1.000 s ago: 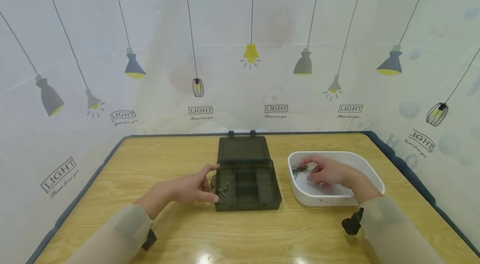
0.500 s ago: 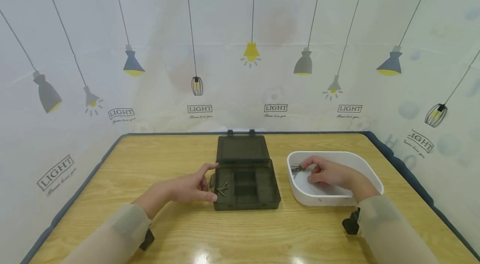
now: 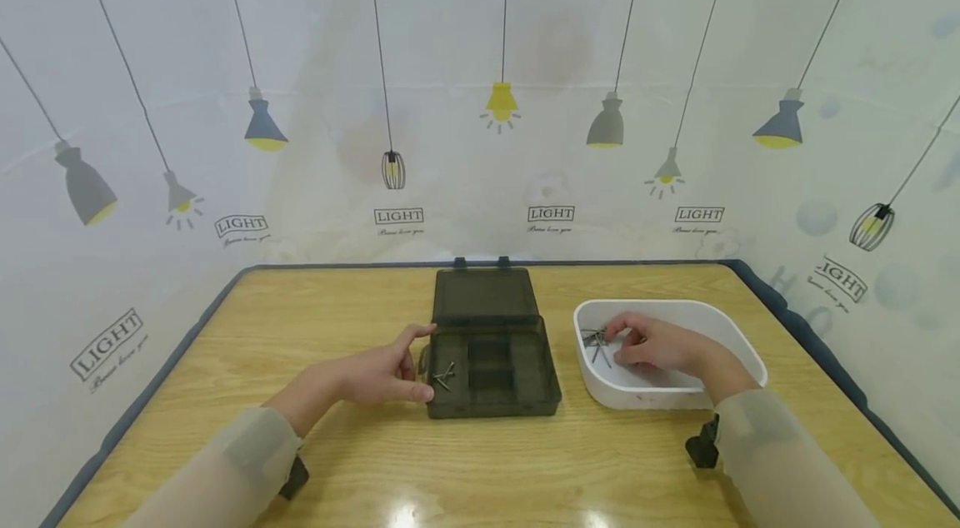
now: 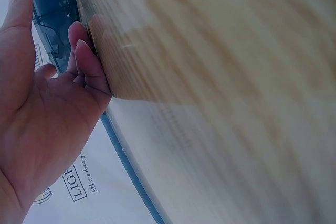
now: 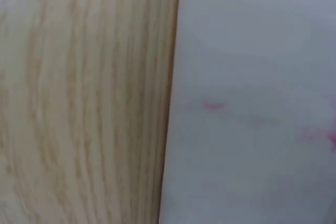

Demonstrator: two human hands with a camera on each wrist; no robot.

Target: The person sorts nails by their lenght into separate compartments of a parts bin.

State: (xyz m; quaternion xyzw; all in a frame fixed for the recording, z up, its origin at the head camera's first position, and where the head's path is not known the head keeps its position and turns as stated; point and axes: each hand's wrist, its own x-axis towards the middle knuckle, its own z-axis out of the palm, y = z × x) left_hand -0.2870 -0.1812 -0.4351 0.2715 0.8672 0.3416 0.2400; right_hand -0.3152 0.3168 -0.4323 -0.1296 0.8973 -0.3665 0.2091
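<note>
A dark see-through compartment box lies with its lid folded back on the table. Several thin metal pieces, like screws or nails, lie in its left compartment. My left hand rests against the box's left side, thumb at the front corner and index finger at the back one. In the left wrist view the fingers bend loosely by the box edge. My right hand reaches into a white bin, fingertips touching a pile of similar metal pieces. Thumb and index stand apart; the other fingers are partly hidden.
Both containers stand on a wooden table with a dark blue edge. A cloth printed with lamps hangs behind and at the sides. The right wrist view shows only the bin's outer wall and wood grain.
The metal pieces in the bin have spread, one now lying toward the bin's middle. My right fingertips have shifted slightly; my left hand keeps its place at the box.
</note>
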